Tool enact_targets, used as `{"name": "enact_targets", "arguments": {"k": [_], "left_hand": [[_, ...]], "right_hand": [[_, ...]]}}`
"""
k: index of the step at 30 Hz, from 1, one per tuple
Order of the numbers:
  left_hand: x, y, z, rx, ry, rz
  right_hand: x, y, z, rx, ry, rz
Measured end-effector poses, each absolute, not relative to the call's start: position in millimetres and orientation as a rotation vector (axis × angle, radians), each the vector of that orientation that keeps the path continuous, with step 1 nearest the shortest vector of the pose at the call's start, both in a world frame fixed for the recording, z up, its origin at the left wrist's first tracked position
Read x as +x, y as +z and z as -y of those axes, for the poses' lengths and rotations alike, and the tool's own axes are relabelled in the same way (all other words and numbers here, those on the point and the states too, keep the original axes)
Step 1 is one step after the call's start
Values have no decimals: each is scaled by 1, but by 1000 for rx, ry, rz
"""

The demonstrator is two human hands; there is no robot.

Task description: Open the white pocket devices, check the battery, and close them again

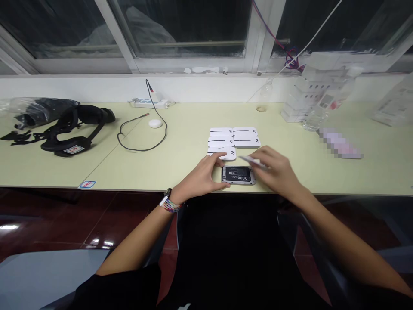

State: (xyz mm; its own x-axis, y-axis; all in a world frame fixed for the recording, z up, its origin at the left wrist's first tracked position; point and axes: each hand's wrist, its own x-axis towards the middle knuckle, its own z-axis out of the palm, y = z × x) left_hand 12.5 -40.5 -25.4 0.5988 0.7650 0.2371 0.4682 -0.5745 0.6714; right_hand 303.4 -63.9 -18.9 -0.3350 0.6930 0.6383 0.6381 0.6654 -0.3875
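An open-backed device (238, 181) with a black battery marked 3000mAh (237, 173) lies flat near the table's front edge. My left hand (203, 177) grips its left end, thumb at the near side and fingers at the far side. Just above its right end, my right hand (274, 168) pinches a thin, flat cover (250, 161), tilted and smeared by motion. Beyond the device, several white rounded covers (247, 141) marked with a W lie in two columns, and my left fingertips overlap the nearest one (229, 153).
Left on the pale table (180, 159) are a black headset (77, 129), a looped black cable (138, 150), a white round object (155, 123) and a power strip (151, 103). Stacked white boxes (297, 97), clear bottles (318, 116) and a blurred-out flat item (340, 144) stand or lie right.
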Motion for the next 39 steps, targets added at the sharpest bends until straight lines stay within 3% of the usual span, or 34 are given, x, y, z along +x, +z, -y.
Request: {"name": "enact_targets", "arguments": {"k": [5, 15, 35, 39], "left_hand": [[13, -24, 42, 2278, 710, -979], [14, -25, 42, 2323, 709, -962], [15, -25, 46, 2605, 789, -922], [17, -27, 47, 2688, 854, -928]], "right_hand": [[269, -26, 76, -933, -30, 2376], [281, -34, 75, -908, 206, 2314], [300, -38, 83, -922, -206, 2367], [304, -43, 79, -928, -62, 2312]]}}
